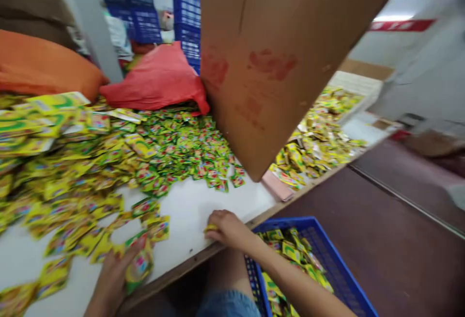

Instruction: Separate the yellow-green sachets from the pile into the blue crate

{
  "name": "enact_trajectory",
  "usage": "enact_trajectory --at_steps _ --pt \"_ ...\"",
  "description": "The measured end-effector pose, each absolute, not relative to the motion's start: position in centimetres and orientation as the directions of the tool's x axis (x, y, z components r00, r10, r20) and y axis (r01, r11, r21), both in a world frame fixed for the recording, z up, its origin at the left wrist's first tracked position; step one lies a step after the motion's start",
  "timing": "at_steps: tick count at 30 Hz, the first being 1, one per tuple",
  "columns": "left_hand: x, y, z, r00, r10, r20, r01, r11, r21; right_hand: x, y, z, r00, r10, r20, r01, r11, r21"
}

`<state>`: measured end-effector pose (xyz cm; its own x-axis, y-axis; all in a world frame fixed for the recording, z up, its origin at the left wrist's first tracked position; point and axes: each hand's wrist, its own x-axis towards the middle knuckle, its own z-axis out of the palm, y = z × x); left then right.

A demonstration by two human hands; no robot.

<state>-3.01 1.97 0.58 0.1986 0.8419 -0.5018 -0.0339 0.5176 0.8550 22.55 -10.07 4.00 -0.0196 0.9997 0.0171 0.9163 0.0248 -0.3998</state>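
My left hand (112,276) is closed round a green-and-yellow sachet (140,263) at the table's near edge; whether more lie under it I cannot tell. My right hand (228,229) rests at the edge of the white tabletop (192,205), fingers curled over a small yellow sachet (210,228) that is mostly hidden. Loose yellow sachets (83,205) spread around and beyond my left hand. Behind them lies a heap of smaller green sachets (189,142). Below my right forearm stands a blue crate (327,254) holding yellow sachets.
A large cardboard sheet or box side (272,65) stands tilted across the table. Right of it lie more yellow sachets (323,133) and a pink block-like object (278,186). Red (156,79) and orange (47,62) sacks lie at the back, before stacked blue crates (187,11).
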Motion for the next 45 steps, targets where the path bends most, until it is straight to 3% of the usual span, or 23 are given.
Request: enact_trajectory --at_steps 7,12,18,21,25,28,30,33,39,41,45 --pt "-1.9 1.6 2.5 0.309 0.829 -0.467 -0.111 0.519 0.848 23.1 -10.0 2.8 0.155 0.979 -0.129 0.795 -0.201 -0.573" --pt "-0.8 0.3 2.7 0.436 0.785 -0.439 -0.098 0.526 0.845 23.1 -9.6 3.4 0.097 0.981 -0.168 0.777 -0.180 -0.604" --pt "0.5 0.0 3.3 0.528 0.749 -0.400 -0.065 0.506 0.860 24.9 -9.6 3.9 0.117 0.949 -0.294 0.781 -0.271 -0.563" --pt "0.6 0.1 3.0 0.622 0.685 -0.379 -0.032 0.506 0.862 25.0 -9.8 4.7 0.081 0.946 -0.314 0.760 -0.263 -0.595" --pt "1.1 0.3 2.2 0.707 0.630 -0.321 -0.051 0.498 0.865 22.3 -8.3 6.6 -0.023 0.986 -0.164 0.464 -0.135 -0.876" --pt "1.4 0.3 1.9 0.706 0.661 -0.256 -0.075 0.429 0.900 19.2 -5.9 7.2 0.079 0.996 0.035 0.268 0.012 -0.963" --pt "1.5 0.2 1.9 0.711 0.666 -0.224 -0.076 0.389 0.918 17.5 -4.4 7.1 0.104 0.984 0.144 0.308 0.105 -0.946" --pt "1.4 0.2 2.0 0.716 0.666 -0.209 -0.076 0.373 0.925 16.2 -3.2 6.9 -0.017 0.971 0.238 0.511 0.213 -0.833" --pt "1.6 0.3 1.6 0.769 0.621 -0.152 -0.066 0.313 0.947 15.6 -3.2 8.0 -0.202 0.963 0.181 0.770 0.270 -0.578" --pt "1.6 0.3 1.4 0.756 0.637 -0.149 -0.067 0.302 0.951 15.2 -3.1 8.1 -0.183 0.967 0.175 0.774 0.252 -0.582" --pt "1.3 0.2 1.3 0.705 0.692 -0.155 -0.124 0.335 0.934 14.9 -3.0 7.3 -0.033 0.977 0.210 0.602 0.187 -0.776"
